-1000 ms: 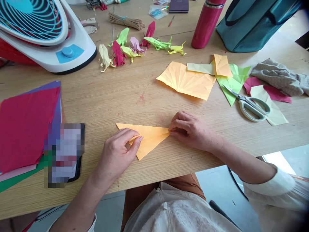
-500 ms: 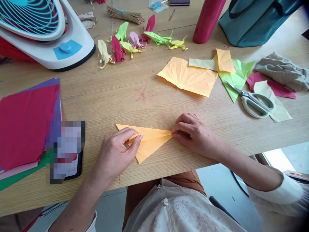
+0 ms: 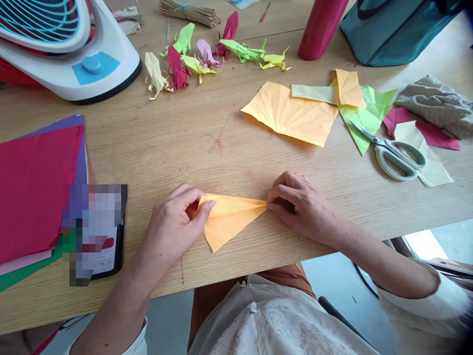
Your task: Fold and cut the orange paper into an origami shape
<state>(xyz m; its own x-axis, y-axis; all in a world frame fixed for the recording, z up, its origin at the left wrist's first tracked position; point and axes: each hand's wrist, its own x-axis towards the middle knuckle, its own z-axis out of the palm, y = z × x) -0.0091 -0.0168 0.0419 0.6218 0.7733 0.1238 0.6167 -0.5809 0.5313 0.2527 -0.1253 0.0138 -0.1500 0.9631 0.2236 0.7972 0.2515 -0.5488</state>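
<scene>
A folded orange paper (image 3: 231, 219) lies near the front edge of the wooden table (image 3: 177, 143). My left hand (image 3: 173, 227) pinches its left corner, which is lifted and folded over toward the middle. My right hand (image 3: 301, 204) is closed on the paper's right tip, pressing it against the table with the fingertips.
Stacked coloured sheets (image 3: 37, 187) and a phone (image 3: 98, 231) lie at the left, a white fan (image 3: 70, 44) behind them. Several origami figures (image 3: 199, 59) sit at the back. A creased orange sheet (image 3: 291, 113), paper scraps, scissors (image 3: 395, 153), a pink bottle (image 3: 320, 27), a teal bag (image 3: 395, 27) and a grey cloth (image 3: 436, 103) are at the right.
My left hand has lifted the paper's left corner and folded it rightward, so the left point no longer lies flat. My right hand stayed on the right tip.
</scene>
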